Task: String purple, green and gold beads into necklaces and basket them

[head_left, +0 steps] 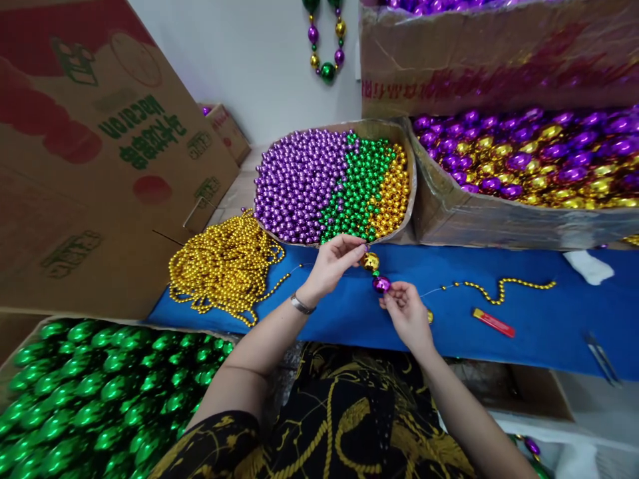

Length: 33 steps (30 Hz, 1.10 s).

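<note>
My left hand (340, 261) pinches a small purple bead (366, 248) at one end of a short threaded run. Beside those fingertips comes a large gold bead (370, 261), then a small green bead (376, 273) and a large purple bead (381, 285). My right hand (407, 311) is closed at the large purple bead's lower side, its fingertips touching it. Thin string leads out past both hands. On the left it runs to a heap of gold bead strands (219, 266); on the right it ends in a gold bead strand (502, 289). Another gold bead (430, 316) shows partly behind my right hand.
Behind my hands stands a box of small purple, green and gold beads (304, 183). A carton of large purple and gold beads (529, 156) is at right, large green beads (90, 392) at lower left. A red lighter (494, 322) and tweezers (602, 358) lie on the blue cloth (544, 339).
</note>
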Available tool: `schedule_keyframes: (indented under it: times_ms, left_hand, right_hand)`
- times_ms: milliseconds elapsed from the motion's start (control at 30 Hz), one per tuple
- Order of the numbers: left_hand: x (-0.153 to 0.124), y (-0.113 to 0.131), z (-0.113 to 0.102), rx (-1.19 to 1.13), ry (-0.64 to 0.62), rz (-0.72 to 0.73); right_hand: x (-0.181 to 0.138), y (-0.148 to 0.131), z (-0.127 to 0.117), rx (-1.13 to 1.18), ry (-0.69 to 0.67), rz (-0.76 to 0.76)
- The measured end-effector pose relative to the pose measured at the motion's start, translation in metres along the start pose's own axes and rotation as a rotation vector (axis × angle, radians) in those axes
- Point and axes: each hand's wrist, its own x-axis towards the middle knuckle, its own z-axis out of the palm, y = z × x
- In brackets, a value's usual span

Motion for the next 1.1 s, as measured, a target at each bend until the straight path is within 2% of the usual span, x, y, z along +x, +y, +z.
schedule_keyframes:
  times_ms: [100, 167, 267, 367, 500, 633, 733, 800, 833, 933, 1000, 1033, 1100]
  left_hand:
    - [-0.005, -0.001, 0.004, 0.139, -0.01, 0.041]
    - [-0.008, 0.003, 0.006, 0.232, -0.032, 0.118]
    - [-0.01, 0.018, 0.007, 0.365, -0.059, 0.268]
    - [-0.008, 0.038, 0.011, 0.428, -0.093, 0.359]
    - [-0.001, 0.057, 0.017, 0.359, -0.11, 0.395]
    - [0.003, 0.058, 0.012, 0.242, -0.023, 0.404]
    - [-0.001, 0.04, 0.003, 0.168, 0.082, 0.47]
    - [-0.006, 0.017, 0.0, 0.126, 0.134, 0.461]
    - [-0.01, 0.002, 0.001, 0.123, 0.12, 0.429]
    - [-0.015, -0.043, 0.012, 0.204, -0.1, 0.266]
    - [-0.013, -0.064, 0.022, 0.296, -0.255, 0.176]
    - [-0.009, -0.07, 0.026, 0.344, -0.302, 0.157]
    - [0.001, -0.073, 0.028, 0.445, -0.317, 0.198]
  right_hand:
    - [0.004, 0.013, 0.003, 0.051, -0.031, 0.048]
    - [0.008, 0.01, -0.005, -0.076, -0.092, 0.041]
    - [0.022, -0.014, -0.022, -0.385, -0.133, -0.074]
    - [0.041, -0.053, -0.029, -0.475, -0.099, -0.249]
    - [0.061, -0.089, -0.011, -0.464, -0.233, -0.453]
    - [0.064, -0.085, 0.004, -0.389, -0.346, -0.413]
    - [0.064, -0.074, 0.002, -0.389, -0.388, -0.379]
    - [0.065, -0.073, 0.001, -0.41, -0.357, -0.382]
    - [0.065, -0.075, 0.002, -0.415, -0.332, -0.376]
    - [0.064, -0.093, 0.005, -0.398, -0.319, -0.37]
    - [0.059, -0.114, -0.004, -0.382, -0.355, -0.398]
    - [0.056, -0.126, -0.014, -0.383, -0.35, -0.41]
    - [0.051, -0.153, -0.049, -0.409, -0.267, -0.406]
